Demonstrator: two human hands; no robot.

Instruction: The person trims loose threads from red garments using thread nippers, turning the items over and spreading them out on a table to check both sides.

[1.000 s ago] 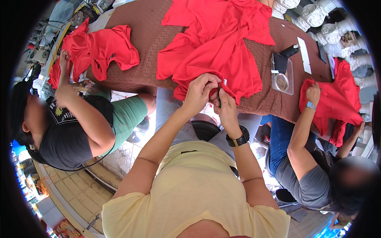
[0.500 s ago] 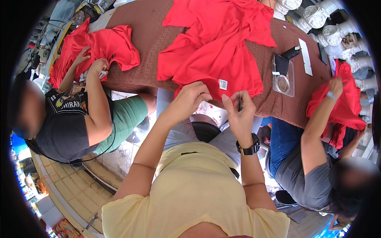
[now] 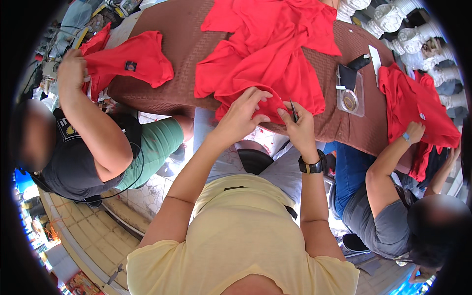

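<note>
A red garment lies over the near edge of the table in front of me, its lower edge folded up. My left hand is closed on that fold, fingers curled over the cloth and thumb toward the right. Close beside it, my right hand grips a slim dark pointed tool, tip up; its exact kind is unclear. The thumb and fingertips of this hand also rest at the cloth's edge. The white label seen earlier on the cloth is out of sight.
A brown-covered table spans the front. On it, right, sit a clear plastic box and a black case. Co-workers on both sides handle red garments. White ornate columns stand beyond at right.
My left hand has moved slightly right and up, turning the cloth over the label. My right hand keeps the tool. The left co-worker's arm has swung outward; the right co-worker's garment is spread onto the table.
</note>
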